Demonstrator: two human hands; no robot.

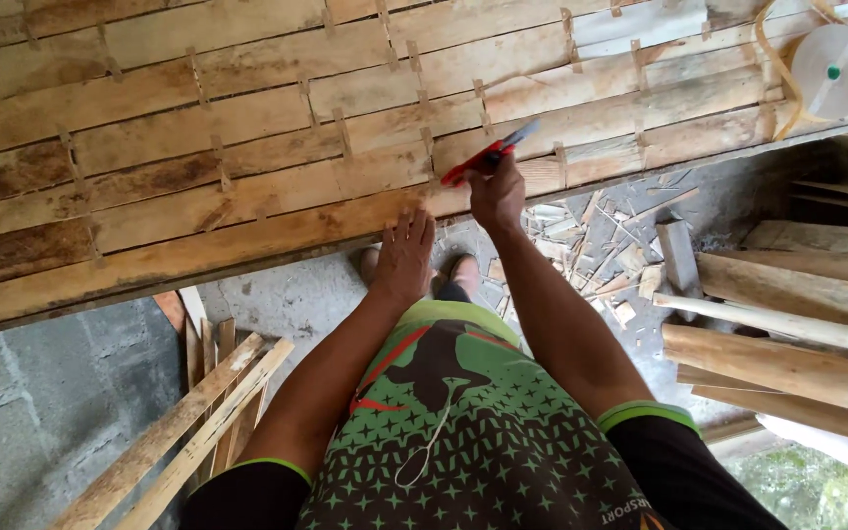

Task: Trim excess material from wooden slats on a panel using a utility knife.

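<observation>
Head view looking down at a workbench covered by a woven mat of flat wooden strips [247, 147]; all places below are relative to this mat.

Right hand [498, 191] sits at the mat's near edge, toward its right half, fingers clenched around a red-handled tool [488, 154]. The tool's red part sticks out to the left of the fist and its dark tip points up and right, lying over the mat's strips. Cannot tell the exact kind of tool.

Left hand [404, 257] is just off the mat's near edge, a little left of and below the right hand. Fingers are released, stretched flat and spread, fingertips touching the edge strip of the mat. It grasps nothing.

Roll of pale tape [833, 69] rests at the mat's far right corner, with a loose yellowish band curling beside it.

Stack of rough wooden poles [787, 324] lies to the right of the mat, below bench level. Wood scraps and offcuts [601, 245] litter the floor under the mat's near edge, right of the hands. Loose thin slats [188, 422] lean on the grey floor below the mat's left half.

Person wears a green and black patterned shirt [463, 422].
</observation>
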